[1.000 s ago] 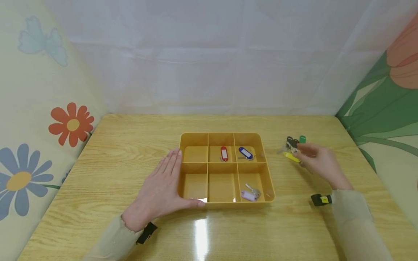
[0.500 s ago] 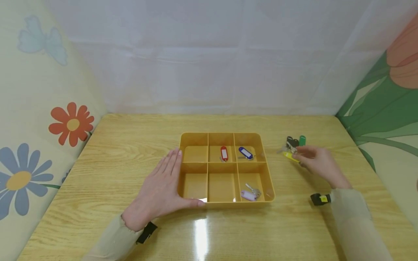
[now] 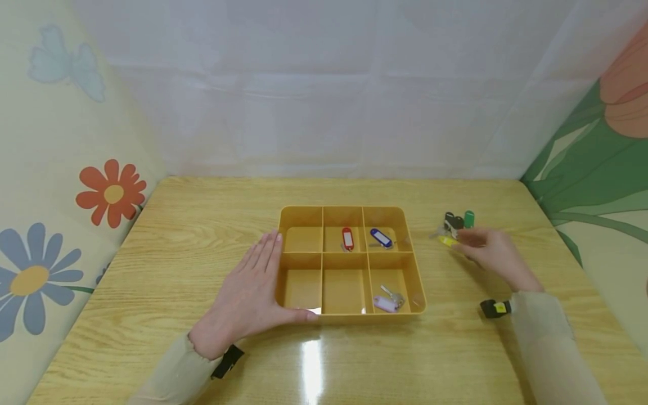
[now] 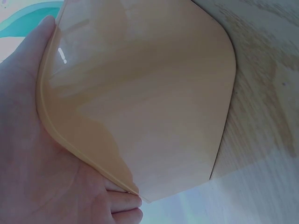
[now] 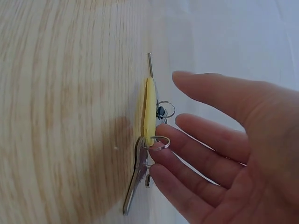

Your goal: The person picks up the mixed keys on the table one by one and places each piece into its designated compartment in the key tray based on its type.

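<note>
My left hand (image 3: 248, 298) lies against the left side and front corner of a yellow six-compartment tray (image 3: 369, 318), fingers straight and thumb along the front rim. Right of the tray, my right hand (image 3: 493, 253) hovers by a small pile of keys. Nearest its fingertips is a yellow key tag (image 5: 149, 112) with a metal ring and key. In the right wrist view the thumb stands apart from the fingers, whose tips reach the ring. Behind are black-headed keys (image 3: 453, 220) and a green key tag (image 3: 469, 218), partly hidden by the hand.
Inside the tray, a red key tag (image 3: 347, 238) sits back middle, a blue key tag (image 3: 381, 238) back right, and a purple key tag (image 3: 386, 304) with its key front right. A white cloth (image 3: 324, 112) hangs behind the wooden table (image 3: 212, 208); patterned panels flank both sides.
My right hand has edged slightly left over the yellow key tag, covering more of it in the head view. The left hand and tray have stayed put.
</note>
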Available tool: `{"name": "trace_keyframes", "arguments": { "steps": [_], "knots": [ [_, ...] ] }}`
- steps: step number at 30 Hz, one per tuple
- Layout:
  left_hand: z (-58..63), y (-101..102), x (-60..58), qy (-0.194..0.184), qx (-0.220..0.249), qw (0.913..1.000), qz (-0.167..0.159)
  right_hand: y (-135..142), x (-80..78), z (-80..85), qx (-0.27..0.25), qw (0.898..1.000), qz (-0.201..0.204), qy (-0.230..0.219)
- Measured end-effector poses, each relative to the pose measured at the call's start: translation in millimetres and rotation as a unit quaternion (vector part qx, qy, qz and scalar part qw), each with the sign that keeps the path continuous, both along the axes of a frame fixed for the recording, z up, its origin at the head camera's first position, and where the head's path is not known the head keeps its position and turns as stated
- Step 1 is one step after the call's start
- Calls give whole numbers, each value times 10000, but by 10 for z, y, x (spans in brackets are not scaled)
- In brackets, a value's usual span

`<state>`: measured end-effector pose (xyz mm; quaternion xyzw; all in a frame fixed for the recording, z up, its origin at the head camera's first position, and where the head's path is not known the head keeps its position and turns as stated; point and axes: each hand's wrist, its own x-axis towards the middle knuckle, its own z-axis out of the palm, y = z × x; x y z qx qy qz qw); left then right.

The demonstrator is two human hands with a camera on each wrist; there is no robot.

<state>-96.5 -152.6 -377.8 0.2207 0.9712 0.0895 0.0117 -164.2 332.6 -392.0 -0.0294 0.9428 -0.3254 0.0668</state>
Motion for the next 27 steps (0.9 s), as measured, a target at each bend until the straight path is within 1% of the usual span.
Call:
{"name": "trace_keyframes", "arguments": {
  "steps": [16,23,27],
  "knots": [
    [3,0,-1,-3,-24,10000,3,-34,-29,-45,92,9997,142,-159],
    [1,1,-3,-5,-44,10000,-3,-59,-42,-75,184,9995,254,51],
    [-2,-2,-3,6,-53,10000,2,-60,-52,-96,240,9993,284,61]
  ]
}}
